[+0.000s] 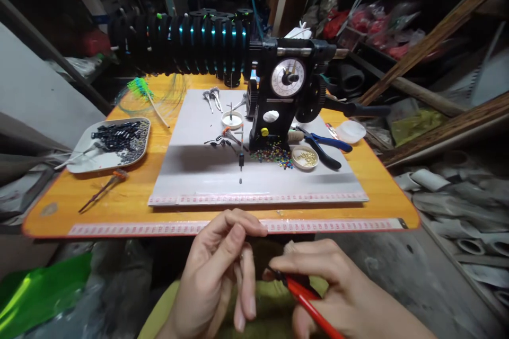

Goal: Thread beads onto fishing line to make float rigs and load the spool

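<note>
My right hand (334, 270) is wrapped round red-handled pliers (308, 299), whose dark jaws point left toward my other hand. My left hand (214, 270), in front of the table edge, has its thumb pressed toward the curled fingers. A tiny shiny speck shows between those fingers, too small to name. Just beyond the hands, a thin line hangs down with a black piece (241, 160) and a small grey weight (240, 180) on it. Behind that line is a bundle of small dark parts with orange ends (230, 136).
A black geared machine (270, 100) with a dial and a ribbed drum (191, 42) stands on a white board (199, 169). Blue-and-black pliers (324, 143), a dish of gold beads (305, 158) and loose coloured beads (274, 155) lie nearby. Left is a tray (83, 161) of dark pieces.
</note>
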`<state>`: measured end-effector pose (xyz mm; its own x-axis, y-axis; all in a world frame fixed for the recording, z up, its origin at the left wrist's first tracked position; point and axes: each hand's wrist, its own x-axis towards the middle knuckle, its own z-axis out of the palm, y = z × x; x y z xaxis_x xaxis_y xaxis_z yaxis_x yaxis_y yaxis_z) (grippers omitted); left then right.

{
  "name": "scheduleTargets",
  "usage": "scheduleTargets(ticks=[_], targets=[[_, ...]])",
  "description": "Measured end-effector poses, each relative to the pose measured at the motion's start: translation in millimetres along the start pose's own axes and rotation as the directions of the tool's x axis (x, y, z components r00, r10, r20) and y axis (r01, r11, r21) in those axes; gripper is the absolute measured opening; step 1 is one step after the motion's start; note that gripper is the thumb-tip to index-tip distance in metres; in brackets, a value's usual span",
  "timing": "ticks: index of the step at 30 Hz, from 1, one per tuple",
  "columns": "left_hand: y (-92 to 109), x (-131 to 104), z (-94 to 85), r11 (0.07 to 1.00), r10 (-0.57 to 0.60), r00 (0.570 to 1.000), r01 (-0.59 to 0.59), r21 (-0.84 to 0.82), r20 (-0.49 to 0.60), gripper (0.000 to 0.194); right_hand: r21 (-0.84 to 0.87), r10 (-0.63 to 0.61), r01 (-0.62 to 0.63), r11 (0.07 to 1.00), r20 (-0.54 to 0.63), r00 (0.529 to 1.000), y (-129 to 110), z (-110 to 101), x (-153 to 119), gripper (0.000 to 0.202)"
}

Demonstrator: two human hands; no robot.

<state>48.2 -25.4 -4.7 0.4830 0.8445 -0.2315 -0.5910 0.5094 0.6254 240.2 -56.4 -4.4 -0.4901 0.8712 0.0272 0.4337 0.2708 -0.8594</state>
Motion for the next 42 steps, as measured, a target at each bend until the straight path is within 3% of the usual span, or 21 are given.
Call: scheduleTargets(ticks=[2,6,18,22,25,26,27,29,30,31,35,38,39,40,41,42], targets=[[0,-1,-0.9,1.0,0.004,1.0,-0.004,-0.011,0.022,0.021,0.015,-0.02,0.019,1.0,0.034,0.999,0,-3,2,0.015],[-2,0,-3.0,0.999,0.01,0.999,-0.008,-0.036,0.044,0.02,-0.029,-0.036,0.039,0.999,0.091,0.995,-1,-8,5,0.012],[-4,4,-6.4,1.0,0.024,0.997,-0.022,-0.021,0.071,0.02,-0.002,-0.043,0.044,0.999,0.145,0.989,-6,-12,17,0.021],[-3,4,-6.7,0.999,0.0,0.999,0.002,-0.041,0.054,0.019,-0.04,-0.079,0.082,0.996,0.077,0.994,-7,-21,10,0.025],[-2,6,-8.2,0.999,-0.003,0.999,0.006,-0.052,0.053,0.021,-0.134,0.068,-0.084,0.987,-0.119,0.991,6,-48,-9,0.027],[-2,6,-8.7,0.998,-0.003,0.999,0.006,-0.055,0.054,0.021,-0.192,0.128,-0.186,0.964,-0.281,0.951,14,-61,-17,0.032],[-2,6,-9.1,0.998,-0.005,0.999,0.008,-0.056,0.052,0.021,-0.261,0.174,-0.314,0.913,-0.448,0.877,24,-74,-25,0.037],[-2,6,-9.6,0.999,-0.02,0.999,0.022,-0.048,0.043,0.021,-0.401,0.158,-0.582,0.708,-0.713,0.683,46,-98,-39,0.037],[-2,5,-9.8,0.999,-0.035,0.999,0.036,-0.04,0.032,0.02,-0.421,0.128,-0.647,0.636,-0.769,0.627,56,-109,-44,0.035],[-3,4,-10.0,0.998,-0.057,0.998,0.057,-0.025,0.015,0.02,-0.444,0.114,-0.671,0.594,-0.78,0.616,65,-117,-47,0.032],[-4,0,-12.5,0.986,-0.118,0.988,0.129,0.11,-0.102,0.024,-0.546,0.014,-0.587,0.598,-0.725,0.689,77,-119,-41,0.02],[-5,0,-14.5,0.966,-0.05,0.993,0.076,0.248,-0.112,0.024,-0.556,-0.14,-0.512,0.654,-0.754,0.641,55,-93,-14,0.027],[-5,1,-14.7,0.955,-0.028,0.995,0.056,0.291,-0.098,0.025,-0.552,-0.168,-0.454,0.699,-0.744,0.646,43,-82,-1,0.029],[-4,1,-14.6,0.942,-0.011,0.996,0.038,0.334,-0.083,0.025,-0.545,-0.17,-0.376,0.75,-0.708,0.686,31,-70,14,0.029],[-4,1,-14.1,0.926,0.002,0.997,0.026,0.376,-0.074,0.026,-0.501,-0.132,-0.285,0.817,-0.644,0.754,19,-59,30,0.029],[-3,1,-13.2,0.909,0.012,0.998,0.017,0.416,-0.068,0.026,-0.309,-0.044,-0.151,0.939,-0.544,0.838,8,-50,46,0.029]])
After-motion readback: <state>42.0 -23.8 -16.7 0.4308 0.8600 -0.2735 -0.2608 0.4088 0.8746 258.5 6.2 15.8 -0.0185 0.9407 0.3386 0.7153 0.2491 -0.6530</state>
